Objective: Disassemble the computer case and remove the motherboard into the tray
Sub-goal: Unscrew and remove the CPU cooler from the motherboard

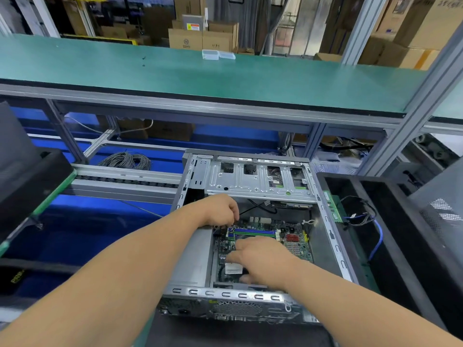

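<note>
While the motherboard (265,240) lies flat in the open computer case (250,294), stiff, light but fragile and best lifted by its edges, the left hand (220,210) pinches a black cable (253,206) and the right hand (260,261) rests flat, fingers spread, on the board.

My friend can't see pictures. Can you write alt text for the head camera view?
Two bare hands reach into an open computer case: the left hand pinches a black cable, and the right hand rests on the green motherboard. A black tray at the right holds loose cables.
</note>
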